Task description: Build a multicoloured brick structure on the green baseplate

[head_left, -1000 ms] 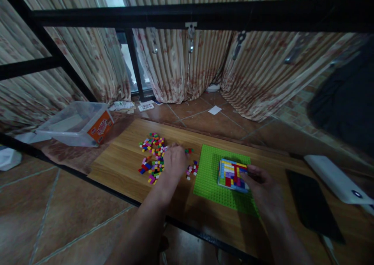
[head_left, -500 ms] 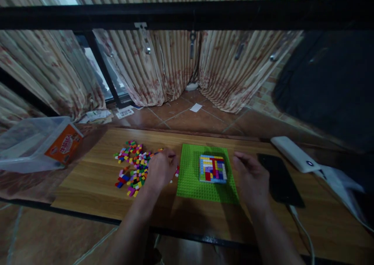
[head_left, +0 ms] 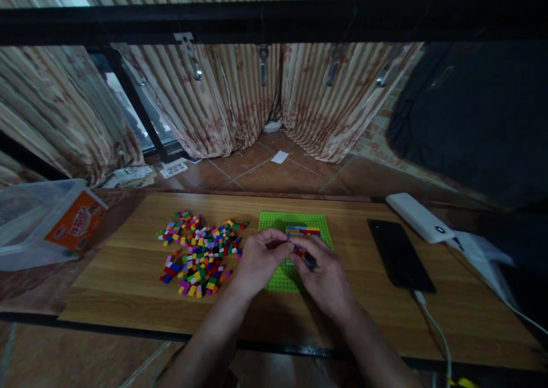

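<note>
My left hand [head_left: 262,261] and my right hand [head_left: 324,275] meet over the green studded baseplate [head_left: 273,219], thumbs and fingertips pinched together. Whatever lies between the fingertips is too small and too hidden to name. Below them, a flat square block of coloured toy bricks [head_left: 306,229] rests on the baseplate; its back rows show, while my fingers cover much of the rest. To the left of my left hand, many loose toy bricks [head_left: 201,245] in mixed colours lie spread on the wooden table.
A black phone [head_left: 400,254] with a white cable [head_left: 432,316] lies right of the baseplate. Behind it sits a white power bank [head_left: 419,217]. A clear plastic bin [head_left: 32,228] with an orange label stands at the far left. Curtains [head_left: 231,102] hang beyond the table [head_left: 128,274].
My left hand has come right from beside the loose bricks, and my right hand has come left. Both now meet over the brick block. The view has shifted slightly.
</note>
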### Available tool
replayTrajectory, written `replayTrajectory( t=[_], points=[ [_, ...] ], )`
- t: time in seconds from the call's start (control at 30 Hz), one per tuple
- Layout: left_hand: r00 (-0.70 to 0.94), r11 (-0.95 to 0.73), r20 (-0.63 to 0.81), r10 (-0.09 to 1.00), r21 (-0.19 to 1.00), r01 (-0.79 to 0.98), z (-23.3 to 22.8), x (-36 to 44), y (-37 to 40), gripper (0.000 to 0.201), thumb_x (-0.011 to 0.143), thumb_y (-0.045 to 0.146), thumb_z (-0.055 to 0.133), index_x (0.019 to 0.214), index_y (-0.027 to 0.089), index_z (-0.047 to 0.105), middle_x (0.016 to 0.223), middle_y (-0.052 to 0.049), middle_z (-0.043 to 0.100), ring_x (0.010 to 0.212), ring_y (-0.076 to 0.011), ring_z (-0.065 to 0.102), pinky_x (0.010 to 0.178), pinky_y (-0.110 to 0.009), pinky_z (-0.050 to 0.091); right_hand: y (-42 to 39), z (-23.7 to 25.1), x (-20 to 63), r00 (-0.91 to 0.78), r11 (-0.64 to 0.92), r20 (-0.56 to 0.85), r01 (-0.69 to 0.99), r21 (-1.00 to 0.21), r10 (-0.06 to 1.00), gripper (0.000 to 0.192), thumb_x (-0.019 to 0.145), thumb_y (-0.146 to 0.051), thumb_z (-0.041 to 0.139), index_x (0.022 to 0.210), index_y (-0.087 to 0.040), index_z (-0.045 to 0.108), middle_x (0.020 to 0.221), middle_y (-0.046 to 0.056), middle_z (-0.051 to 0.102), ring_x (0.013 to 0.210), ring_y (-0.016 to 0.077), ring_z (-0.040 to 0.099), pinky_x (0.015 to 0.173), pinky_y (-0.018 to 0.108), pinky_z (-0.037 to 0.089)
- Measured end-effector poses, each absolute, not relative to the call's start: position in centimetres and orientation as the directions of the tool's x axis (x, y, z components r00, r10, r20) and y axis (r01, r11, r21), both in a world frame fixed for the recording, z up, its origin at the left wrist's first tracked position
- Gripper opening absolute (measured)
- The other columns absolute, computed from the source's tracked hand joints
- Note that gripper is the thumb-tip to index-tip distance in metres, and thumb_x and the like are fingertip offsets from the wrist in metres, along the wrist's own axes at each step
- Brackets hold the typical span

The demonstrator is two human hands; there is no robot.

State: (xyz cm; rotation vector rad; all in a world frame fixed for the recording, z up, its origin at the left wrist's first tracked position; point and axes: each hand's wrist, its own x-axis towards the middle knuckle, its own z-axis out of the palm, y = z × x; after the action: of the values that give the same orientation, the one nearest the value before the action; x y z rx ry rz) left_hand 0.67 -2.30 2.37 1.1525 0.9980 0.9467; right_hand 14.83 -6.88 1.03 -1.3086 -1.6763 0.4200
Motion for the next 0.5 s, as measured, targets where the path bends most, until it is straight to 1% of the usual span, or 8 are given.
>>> replayTrajectory(
  t=[0.13,0.2,0.3,0.4,0.5],
  points=[
    [0.272,0.141,-0.105,0.957,0.983,-0.116,2.1,0.9,-2.2,0.011,0.067,0.024,0.076,0.07,0.017,0.067,0.065,-0.001,0.065,0.058,-0.0119,0.056,0.054,-0.025,0.045,-6.5,1.1,14.9,0.033,0.377,0.482,0.577,-0.725,0.876,0.012,0.09,-0.024,0.059,0.099,-0.025,0.068,0.096,0.004,0.07,0.091,0.0186,0.065,0.082,0.034,0.053],
    [0.26,0.144,-0.105,0.96,0.98,-0.137,2.0,1.0,-2.2,0.011,0.069,0.024,0.075,0.067,0.018,0.067,0.06,-0.001,0.064,0.054,-0.012,0.054,0.052,-0.026,0.044,-6.6,1.1,15.0,0.021,0.385,0.489,0.59,-0.71,0.872,0.012,0.091,-0.024,0.058,0.099,-0.024,0.068,0.095,0.004,0.07,0.091,0.0184,0.065,0.082,0.034,0.053],
    [0.255,0.168,-0.122,0.959,0.971,-0.167,2.1,1.3,-2.4,0.016,0.071,0.028,0.075,0.065,0.017,0.066,0.056,-0.001,0.062,0.052,-0.0107,0.053,0.049,-0.024,0.042,-6.8,1.1,15.2,0.007,0.388,0.495,0.614,-0.687,0.869,0.015,0.093,-0.024,0.056,0.102,-0.023,0.067,0.098,0.005,0.069,0.093,0.0183,0.064,0.084,0.034,0.052],
    [0.253,0.21,-0.153,0.955,0.953,-0.219,2.2,1.7,-2.6,0.021,0.069,0.033,0.076,0.069,0.015,0.065,0.056,0.0,0.063,0.051,-0.0085,0.054,0.05,-0.021,0.042,-7.0,1.1,15.4,0.014,0.372,0.493,0.637,-0.675,0.87,0.017,0.094,-0.026,0.055,0.106,-0.023,0.067,0.102,0.006,0.068,0.096,0.0188,0.064,0.086,0.034,0.052],
    [0.252,0.257,-0.186,0.95,0.922,-0.288,2.4,1.9,-2.8,0.028,0.067,0.035,0.079,0.08,0.013,0.067,0.059,0.001,0.064,0.051,-0.0075,0.055,0.051,-0.019,0.042,-7.0,1.1,15.6,0.006,0.39,0.507,0.631,-0.67,0.862,0.018,0.093,-0.027,0.055,0.107,-0.023,0.067,0.103,0.006,0.069,0.095,0.0185,0.065,0.085,0.033,0.052]
  ],
)
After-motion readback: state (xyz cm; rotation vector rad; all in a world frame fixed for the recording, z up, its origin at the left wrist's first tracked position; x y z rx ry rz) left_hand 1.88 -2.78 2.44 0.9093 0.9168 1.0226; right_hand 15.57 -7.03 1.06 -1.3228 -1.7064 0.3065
